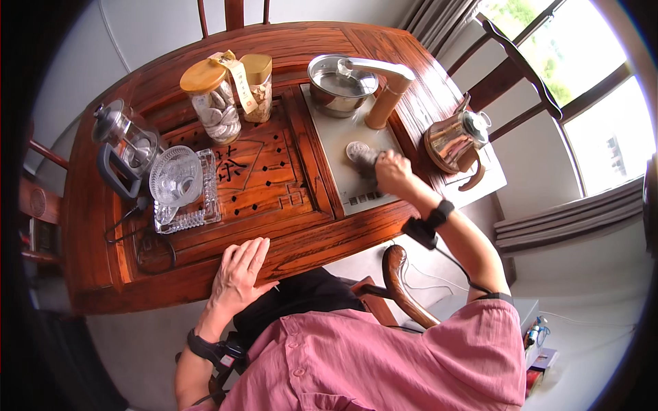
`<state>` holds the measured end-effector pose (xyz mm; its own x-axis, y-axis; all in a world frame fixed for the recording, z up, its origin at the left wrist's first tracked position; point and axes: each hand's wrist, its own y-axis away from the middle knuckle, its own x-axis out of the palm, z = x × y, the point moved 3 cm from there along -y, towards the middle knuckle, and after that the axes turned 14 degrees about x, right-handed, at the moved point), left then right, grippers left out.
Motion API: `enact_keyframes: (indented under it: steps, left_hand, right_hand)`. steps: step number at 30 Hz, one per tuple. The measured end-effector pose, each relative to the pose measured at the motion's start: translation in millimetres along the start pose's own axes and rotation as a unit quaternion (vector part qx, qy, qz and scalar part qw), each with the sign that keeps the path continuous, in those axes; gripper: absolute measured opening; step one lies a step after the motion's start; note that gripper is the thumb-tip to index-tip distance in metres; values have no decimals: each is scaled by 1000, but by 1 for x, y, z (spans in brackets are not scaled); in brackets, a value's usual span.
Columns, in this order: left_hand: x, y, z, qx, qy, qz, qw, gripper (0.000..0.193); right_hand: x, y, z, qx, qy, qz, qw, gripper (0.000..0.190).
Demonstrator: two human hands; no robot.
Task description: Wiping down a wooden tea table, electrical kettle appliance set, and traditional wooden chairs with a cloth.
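Note:
My right hand point(394, 171) is closed on a dark grey cloth point(367, 163), blurred and pressed to the light panel of a built-in electric tea stove point(349, 191). Just beyond the cloth a round ring-patterned spot point(357, 150) shows on the panel. Behind it stand a steel pot with a glass lid point(342, 85) and a brown tap column with a silver spout point(386, 103). My left hand point(241, 275) rests on the front edge of the wooden tea table point(303, 251), fingers on top and thumb below, holding no object.
Left on the table are a French press point(126, 138), a glass strainer point(176, 177) and a glass tray point(209, 198). Two lidded jars point(218, 115) point(259, 95) hold dried slices. A steel kettle point(455, 141) stands at the right edge. A cable point(154, 257) lies front left; a chair armrest point(403, 287) is beside me.

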<state>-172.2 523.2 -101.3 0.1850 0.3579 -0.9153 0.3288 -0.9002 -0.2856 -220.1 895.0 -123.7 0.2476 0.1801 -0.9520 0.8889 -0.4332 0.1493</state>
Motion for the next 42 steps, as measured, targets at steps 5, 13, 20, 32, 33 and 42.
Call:
enact_keyframes:
  steps: [5, 13, 20, 32, 33, 42]
  left_hand:
    - [3, 0, 0, -10, -10, -5, 1000, 87]
    - [2, 3, 2, -6, -7, -1, 1000, 86]
    - [1, -1, 3, 0, 6, 3, 1000, 84]
    - [4, 0, 0, -8, -29, 8, 1000, 83]
    - [5, 0, 0, -6, -33, 10, 999, 83]
    - [6, -4, -5, 3, -35, -10, 999, 84]
  right_hand:
    - [-1, -45, -39, -37, -10, -76, 996, 43]
    - [-8, 0, -38, 25, 29, 90, 995, 32]
    - [-31, 25, 17, -159, -70, 179, 969, 35]
    - [-34, 47, 108, -138, -11, 136, 981, 17]
    - [-37, 38, 113, -150, -17, 119, 981, 17]
    - [-47, -69, 131, -87, -183, -97, 974, 29]
